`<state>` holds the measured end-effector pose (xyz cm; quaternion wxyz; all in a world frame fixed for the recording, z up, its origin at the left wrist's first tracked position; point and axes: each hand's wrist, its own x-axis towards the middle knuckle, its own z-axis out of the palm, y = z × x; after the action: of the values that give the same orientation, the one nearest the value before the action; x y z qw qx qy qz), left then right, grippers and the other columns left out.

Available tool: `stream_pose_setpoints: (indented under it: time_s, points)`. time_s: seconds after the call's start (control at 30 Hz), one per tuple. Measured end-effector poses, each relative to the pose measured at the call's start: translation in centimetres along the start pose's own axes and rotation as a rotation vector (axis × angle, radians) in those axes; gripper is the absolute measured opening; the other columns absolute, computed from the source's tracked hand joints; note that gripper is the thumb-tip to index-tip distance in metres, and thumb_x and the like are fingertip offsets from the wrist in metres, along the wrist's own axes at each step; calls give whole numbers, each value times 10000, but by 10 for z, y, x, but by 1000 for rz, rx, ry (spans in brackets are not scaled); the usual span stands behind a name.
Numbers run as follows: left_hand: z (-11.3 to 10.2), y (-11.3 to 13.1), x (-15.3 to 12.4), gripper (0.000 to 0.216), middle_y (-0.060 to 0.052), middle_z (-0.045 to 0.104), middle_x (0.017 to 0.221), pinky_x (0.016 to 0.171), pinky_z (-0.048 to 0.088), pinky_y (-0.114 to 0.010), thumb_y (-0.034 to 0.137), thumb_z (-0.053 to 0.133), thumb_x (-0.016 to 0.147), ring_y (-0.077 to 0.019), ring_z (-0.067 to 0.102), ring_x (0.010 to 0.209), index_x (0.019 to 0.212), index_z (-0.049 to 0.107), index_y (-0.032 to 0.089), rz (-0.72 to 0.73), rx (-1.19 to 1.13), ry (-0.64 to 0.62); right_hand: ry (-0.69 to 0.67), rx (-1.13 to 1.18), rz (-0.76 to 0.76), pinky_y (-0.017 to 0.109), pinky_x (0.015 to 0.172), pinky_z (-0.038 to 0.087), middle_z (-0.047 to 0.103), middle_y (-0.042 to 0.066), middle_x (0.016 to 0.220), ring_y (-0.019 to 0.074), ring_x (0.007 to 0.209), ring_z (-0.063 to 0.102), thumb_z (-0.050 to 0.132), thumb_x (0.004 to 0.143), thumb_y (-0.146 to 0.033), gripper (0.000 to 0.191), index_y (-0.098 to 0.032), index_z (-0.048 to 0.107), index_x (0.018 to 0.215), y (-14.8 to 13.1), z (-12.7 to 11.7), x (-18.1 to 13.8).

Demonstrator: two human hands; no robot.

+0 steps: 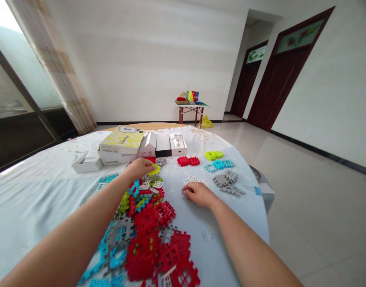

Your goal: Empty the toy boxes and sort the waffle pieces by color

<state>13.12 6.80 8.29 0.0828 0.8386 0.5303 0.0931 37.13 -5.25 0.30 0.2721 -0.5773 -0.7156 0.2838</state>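
From my remote post I find the pile (147, 219) nearest, its colours mixed, so I judge most of it left to separate. To its right, my right hand (197, 194) curls by the white set (197, 180), grip unconfirmed, no piece visible, the grey set (226, 180) farther right; at the pile's far end, my left hand (138, 169) has fingertips at a lime piece (154, 170), whether pinched or merely touched I cannot tell. Farther off, right of the pile, the blue set (219, 165), red set (188, 161) and lime set (214, 155) lie apart, apparently done, with boxes (121, 139) beyond it.
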Motion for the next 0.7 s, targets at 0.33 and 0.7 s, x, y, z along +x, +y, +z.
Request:
stream_pose_setpoints:
  time_s: [0.33,0.7]
  points:
    - [-1,21,-17,438,22,549,517,521,371,-227,519,664,551,-92,455,495,748,670,128,-204,-875,-18,198,72,-106,245,663,431,651,10,773,114,665,563,561,799,-296,272,-187,613,1042,-7,2,2]
    - [25,74,-22,402,2,609,567,517,395,-236,450,719,518,-112,514,506,755,644,134,-68,-977,-147,412,308,-46,264,649,483,611,40,972,116,692,586,739,591,-488,694,-210,492,1177,-32,2,0]
